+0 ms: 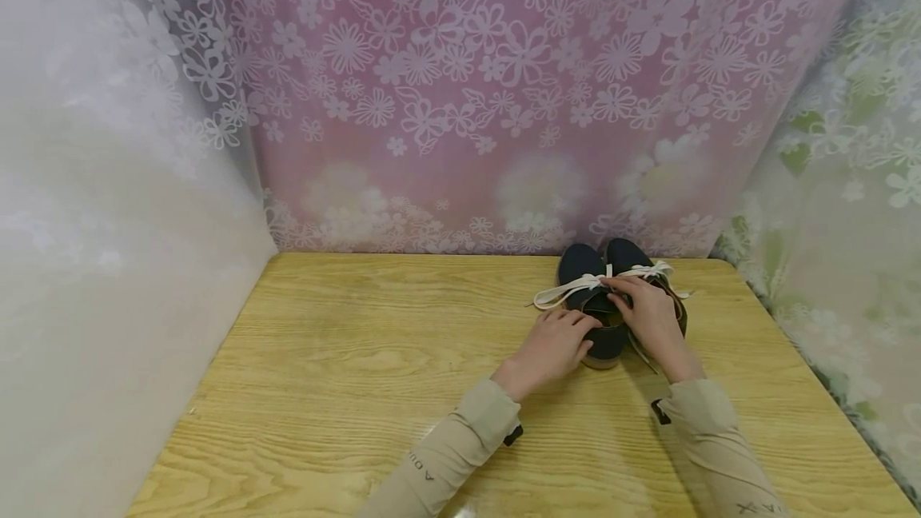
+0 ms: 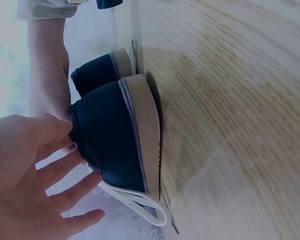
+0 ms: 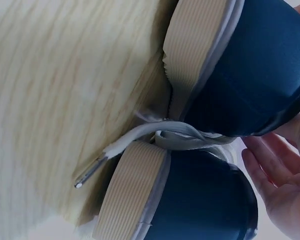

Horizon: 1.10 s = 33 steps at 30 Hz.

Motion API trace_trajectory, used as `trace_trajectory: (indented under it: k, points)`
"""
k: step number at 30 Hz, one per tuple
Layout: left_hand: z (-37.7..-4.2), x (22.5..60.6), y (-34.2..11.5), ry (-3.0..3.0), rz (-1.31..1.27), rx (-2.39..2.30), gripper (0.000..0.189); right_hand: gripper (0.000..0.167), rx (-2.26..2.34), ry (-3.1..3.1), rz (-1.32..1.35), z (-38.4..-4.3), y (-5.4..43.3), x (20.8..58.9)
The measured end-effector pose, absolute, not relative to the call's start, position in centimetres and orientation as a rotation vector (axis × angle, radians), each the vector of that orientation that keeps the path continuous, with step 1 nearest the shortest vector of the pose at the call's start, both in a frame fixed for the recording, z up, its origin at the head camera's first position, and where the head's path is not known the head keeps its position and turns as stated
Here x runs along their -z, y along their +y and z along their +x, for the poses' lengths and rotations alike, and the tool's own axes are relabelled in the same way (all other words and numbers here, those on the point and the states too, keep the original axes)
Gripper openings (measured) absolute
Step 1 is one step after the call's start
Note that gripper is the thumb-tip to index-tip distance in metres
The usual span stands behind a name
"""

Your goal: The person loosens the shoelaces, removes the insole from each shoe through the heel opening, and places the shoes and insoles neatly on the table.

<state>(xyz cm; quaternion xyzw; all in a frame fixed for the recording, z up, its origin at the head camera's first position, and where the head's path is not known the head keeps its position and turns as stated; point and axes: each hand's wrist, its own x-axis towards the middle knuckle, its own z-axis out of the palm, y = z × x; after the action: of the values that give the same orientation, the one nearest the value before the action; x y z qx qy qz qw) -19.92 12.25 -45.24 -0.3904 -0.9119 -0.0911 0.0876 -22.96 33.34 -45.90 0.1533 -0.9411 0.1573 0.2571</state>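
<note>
A pair of navy shoes with white laces and ribbed beige soles stands side by side. My left hand (image 1: pixel 552 342) is at the heel opening of the left shoe (image 1: pixel 578 262). In the left wrist view its fingers (image 2: pixel 72 192) are spread and fairly straight, with one fingertip touching the collar. My right hand (image 1: pixel 651 318) reaches across the right shoe (image 1: pixel 624 253) and pinches the left shoe near its tongue, with thumb and fingertips close together. The exact grip is partly hidden. A loose lace loop (image 1: pixel 550 296) hangs out on the left side.
Both shoes stand near the back right of a wood-grain table (image 1: pixel 374 350). A pink floral curtain (image 1: pixel 460 102) hangs behind them, and pale sheets enclose the left and right sides. One lace tip (image 3: pixel 90 172) lies low beside the soles.
</note>
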Motion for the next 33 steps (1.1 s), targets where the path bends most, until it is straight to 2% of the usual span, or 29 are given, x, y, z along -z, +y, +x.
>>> trace_trajectory:
  k: [33]
  points:
    - [-19.4, 45.3, 10.1, -2.726, -1.174, 0.397, 0.027, 0.033, -0.502, -2.475, 0.401, -21.7, 31.5, 46.8]
